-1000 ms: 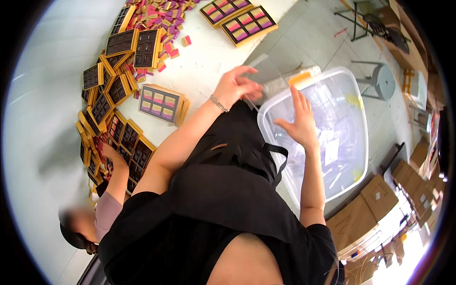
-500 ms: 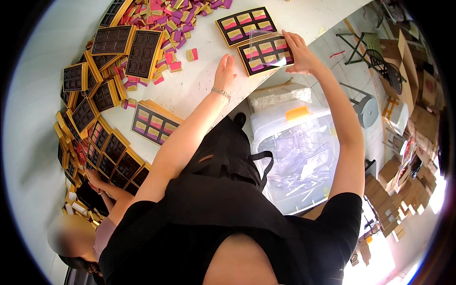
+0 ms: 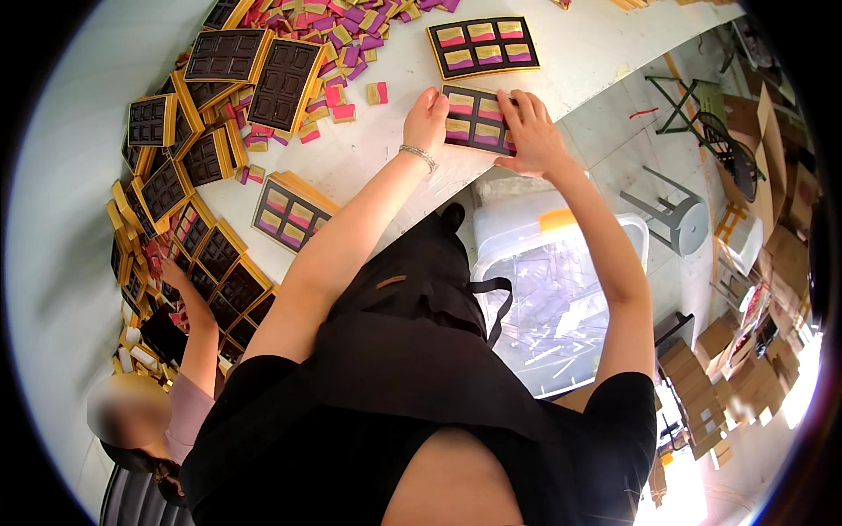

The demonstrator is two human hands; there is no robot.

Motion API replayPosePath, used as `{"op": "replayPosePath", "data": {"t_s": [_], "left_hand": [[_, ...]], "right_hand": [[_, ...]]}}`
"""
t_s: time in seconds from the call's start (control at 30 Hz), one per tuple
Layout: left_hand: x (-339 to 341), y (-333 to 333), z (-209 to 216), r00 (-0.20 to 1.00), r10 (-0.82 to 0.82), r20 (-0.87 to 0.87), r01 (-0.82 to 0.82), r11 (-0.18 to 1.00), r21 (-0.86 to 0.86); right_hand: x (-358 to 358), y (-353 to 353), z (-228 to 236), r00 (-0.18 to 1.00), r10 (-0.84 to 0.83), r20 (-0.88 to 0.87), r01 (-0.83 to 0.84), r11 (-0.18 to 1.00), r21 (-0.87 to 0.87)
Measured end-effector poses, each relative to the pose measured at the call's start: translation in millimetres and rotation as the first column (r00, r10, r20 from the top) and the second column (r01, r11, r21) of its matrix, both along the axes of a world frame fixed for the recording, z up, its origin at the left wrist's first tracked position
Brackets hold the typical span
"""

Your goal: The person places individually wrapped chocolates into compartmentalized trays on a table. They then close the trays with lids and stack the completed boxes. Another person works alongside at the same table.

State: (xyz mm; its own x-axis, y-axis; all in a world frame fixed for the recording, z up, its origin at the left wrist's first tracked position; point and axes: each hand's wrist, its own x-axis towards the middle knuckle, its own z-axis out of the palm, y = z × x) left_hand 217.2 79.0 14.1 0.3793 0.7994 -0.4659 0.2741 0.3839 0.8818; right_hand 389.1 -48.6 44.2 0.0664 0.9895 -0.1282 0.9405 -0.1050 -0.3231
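A dark tray (image 3: 474, 115) of small pink, purple and gold wrapped pieces lies near the table's front edge between my hands. Its dividers look greyish, as under a clear plastic sheet lying on it. My left hand (image 3: 426, 124) grips the tray's left edge, fingers pressed together. My right hand (image 3: 536, 138) is bent over the right end, its fingertips on the top. Just beyond lies another filled tray (image 3: 484, 45) with a gold rim, untouched. A stack of filled trays (image 3: 292, 213) sits left of my left forearm.
Dark empty trays (image 3: 230, 54) with gold edges are heaped at the left, beside a pile of loose wrapped pieces (image 3: 351, 35). A clear plastic bin (image 3: 488, 230) of transparent sheets stands below the table edge. At the lower left a co-worker's arm (image 3: 200, 329) reaches among trays. A grey stool (image 3: 680, 223) stands right.
The clear sheet, tilted in my right hand before, now appears flat on the nearer tray. My left hand has come to the tray's left edge; my right hand has moved over its right end.
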Motion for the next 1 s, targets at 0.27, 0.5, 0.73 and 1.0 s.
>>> {"op": "replayPosePath", "data": {"t_s": [0.27,0.5,0.73,1.0], "left_hand": [[0,-3,-24,0.995,-0.027,-0.094,0.044,0.982,0.185],[-44,30,-47,0.984,-0.154,0.085,0.149,0.987,0.067],[-67,12,11,0.704,-0.333,-0.628,0.696,0.145,0.703],[-113,-16,7,0.225,-0.294,-0.929,0.961,-0.090,0.262]], "right_hand": [[-21,-6,-19,0.974,-0.143,0.174,0.137,0.990,0.045],[-63,-55,-11,0.893,-0.447,-0.058,0.436,0.824,0.362],[-104,-381,-133,-0.290,-0.916,0.277,0.949,-0.238,0.206],[-52,-481,-193,-0.417,-0.794,0.443,0.823,-0.536,-0.187]]}}
